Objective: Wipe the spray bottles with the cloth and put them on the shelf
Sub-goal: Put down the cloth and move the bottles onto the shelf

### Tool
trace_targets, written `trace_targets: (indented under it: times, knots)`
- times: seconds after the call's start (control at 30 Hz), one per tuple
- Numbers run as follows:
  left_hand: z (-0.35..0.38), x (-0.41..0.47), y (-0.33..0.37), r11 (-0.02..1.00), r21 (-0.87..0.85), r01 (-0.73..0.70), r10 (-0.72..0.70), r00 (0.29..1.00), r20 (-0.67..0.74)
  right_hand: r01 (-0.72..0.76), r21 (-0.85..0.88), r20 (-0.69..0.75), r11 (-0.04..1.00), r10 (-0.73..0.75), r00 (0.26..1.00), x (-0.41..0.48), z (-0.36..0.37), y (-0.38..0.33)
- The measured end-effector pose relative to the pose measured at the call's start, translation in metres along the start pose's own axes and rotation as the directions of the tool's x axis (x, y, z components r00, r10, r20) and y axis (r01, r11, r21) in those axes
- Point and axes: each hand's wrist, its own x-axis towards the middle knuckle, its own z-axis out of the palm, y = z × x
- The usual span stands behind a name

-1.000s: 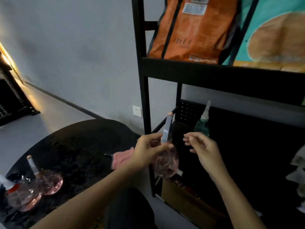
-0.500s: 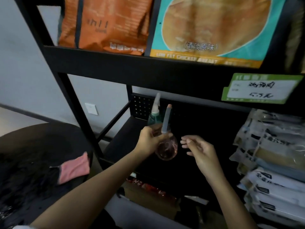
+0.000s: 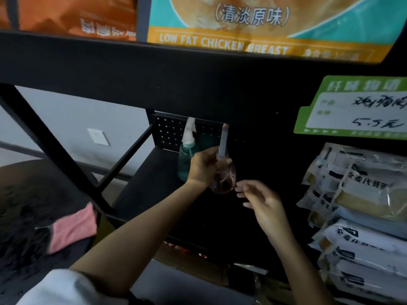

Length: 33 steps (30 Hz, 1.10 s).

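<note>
The task seems to be in its middle. One blue-green spray bottle [image 3: 184, 159] already stands upright at the back of the shelf [image 3: 143, 190], so this one is probably finished. The left hand [image 3: 202, 168] grips a second, round pink spray bottle [image 3: 224, 181] at its neck and holds it upright just to the right of the first one, inside the shelf. It cannot be told whether its bottom touches the shelf board yet. The right hand [image 3: 264, 205] holds nothing; its fingers are loosely spread, very near the pink bottle. The pink cloth [image 3: 72, 227] lies apart on the dark table [image 3: 26, 194] at the left, so the wiping of this bottle is likely done and only the setting down is left.

Counted: two spray bottles, one cloth, two hands. If more bottles wait on the table is not visible. Above are two big bags [image 3: 264, 29], one green price label [image 3: 356, 111], and at the right a pile of packets [image 3: 361, 194], too overlapped to count.
</note>
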Motion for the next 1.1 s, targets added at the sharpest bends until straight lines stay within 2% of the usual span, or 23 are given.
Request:
trace_targets:
  times: [0.5, 0.6, 0.7, 0.9, 1.1]
  knots:
    - [0.008, 0.018, -0.015, 0.997, 0.077, -0.025, 0.029, 0.999, -0.041, -0.024, -0.028, 0.007, 0.999, 0.024, 1.000, 0.006, 0.006, 0.008]
    - [0.005, 0.014, -0.013, 0.997, 0.079, 0.005, 0.000, 0.998, -0.066, -0.021, -0.036, 0.010, 0.999, 0.021, 1.000, 0.005, 0.009, 0.003]
    - [-0.003, 0.005, -0.008, 0.998, 0.011, 0.058, -0.057, 0.992, -0.110, -0.011, -0.039, 0.012, 0.999, 0.012, 1.000, 0.004, 0.013, -0.006]
    - [-0.041, -0.047, 0.005, 0.996, -0.045, 0.079, -0.084, 0.987, -0.139, 0.017, -0.025, 0.016, 1.000, -0.017, 1.000, 0.002, 0.028, -0.028]
    - [-0.109, -0.097, 0.015, 0.999, 0.020, 0.049, -0.044, 0.984, -0.174, 0.077, 0.002, 0.100, 0.997, -0.076, 0.992, -0.007, 0.070, -0.049]
